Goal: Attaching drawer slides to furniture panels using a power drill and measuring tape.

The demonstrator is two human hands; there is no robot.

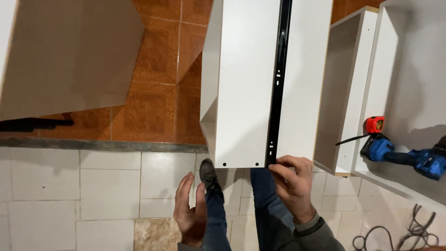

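Tiled floor (107,186), white near the feet and orange further off, with a white cabinet (246,83) standing on it.

Right hand (292,183) pinches the near end of a black rail (278,79) between thumb and fingertips; the rail runs straight along the cabinet's smooth white face, dotted with small holes. Left hand (190,209) hangs open and empty, fingers loosely spread, just below the cabinet's near edge. To the right, an open drawer (346,93) stands beside another white panel (409,69), where a blue drill (404,155) and a red tape measure (374,124) lie.
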